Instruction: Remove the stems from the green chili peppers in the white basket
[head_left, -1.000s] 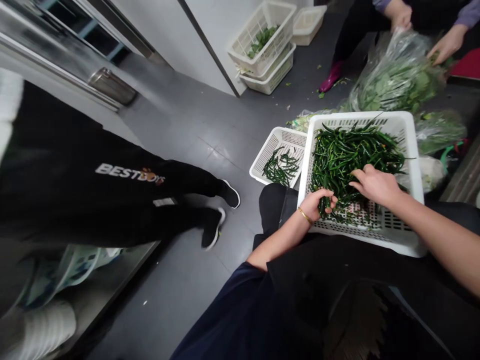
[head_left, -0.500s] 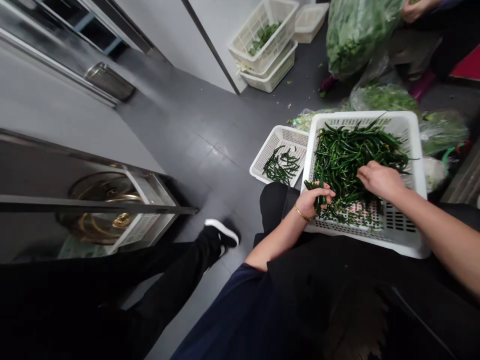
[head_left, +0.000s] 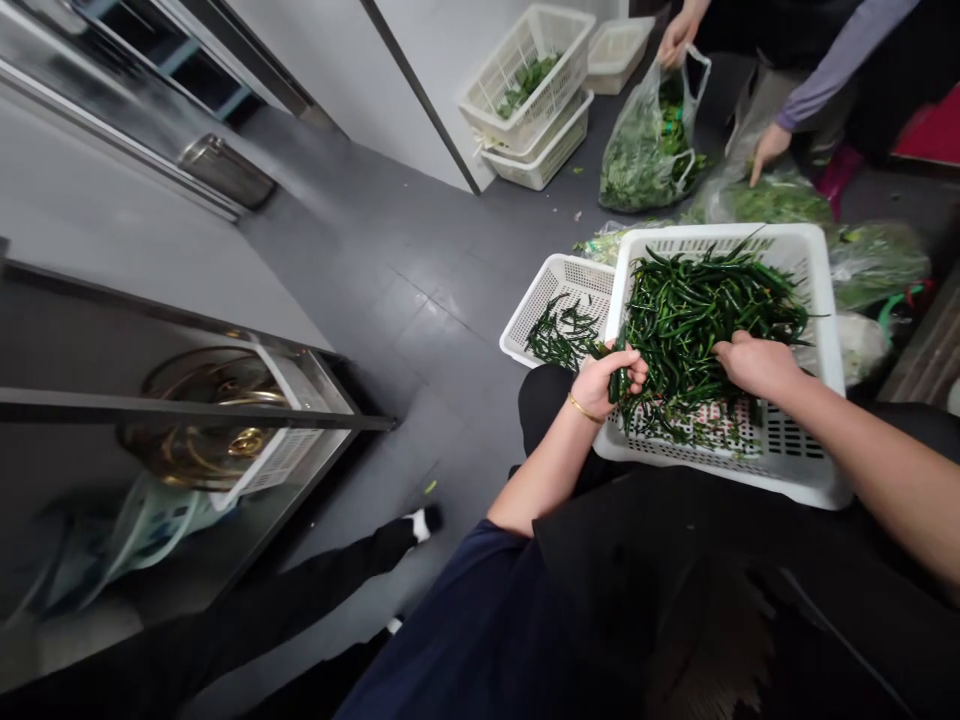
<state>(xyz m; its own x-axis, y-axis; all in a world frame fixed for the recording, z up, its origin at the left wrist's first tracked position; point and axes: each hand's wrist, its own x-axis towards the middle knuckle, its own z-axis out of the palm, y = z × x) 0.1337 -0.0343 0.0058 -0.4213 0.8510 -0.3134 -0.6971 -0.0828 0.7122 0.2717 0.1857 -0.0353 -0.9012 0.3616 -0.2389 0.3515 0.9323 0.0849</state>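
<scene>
A large white plastic basket [head_left: 821, 300] rests on my lap, heaped with long green chili peppers [head_left: 697, 310]. My left hand [head_left: 607, 378], with a gold bracelet at the wrist, is closed on a few green chilies at the basket's left rim. My right hand [head_left: 754, 362] sits curled in the pile near the middle, fingers pressed into the peppers. A smaller white basket [head_left: 551, 290] stands on the floor just left of the big one, holding a thin scatter of chilies.
Another person at the top right holds a clear bag of leafy greens [head_left: 649, 150]; more bags of greens [head_left: 874, 255] lie behind my basket. Stacked white baskets [head_left: 532, 85] stand by the wall. A steel rack [head_left: 225, 420] and someone's dark trouser leg [head_left: 315, 590] are on the left.
My left hand has lifted a few chilies to the basket's left rim. The passer-by in black has walked out towards the lower left. The other person now holds the greens bag lower.
</scene>
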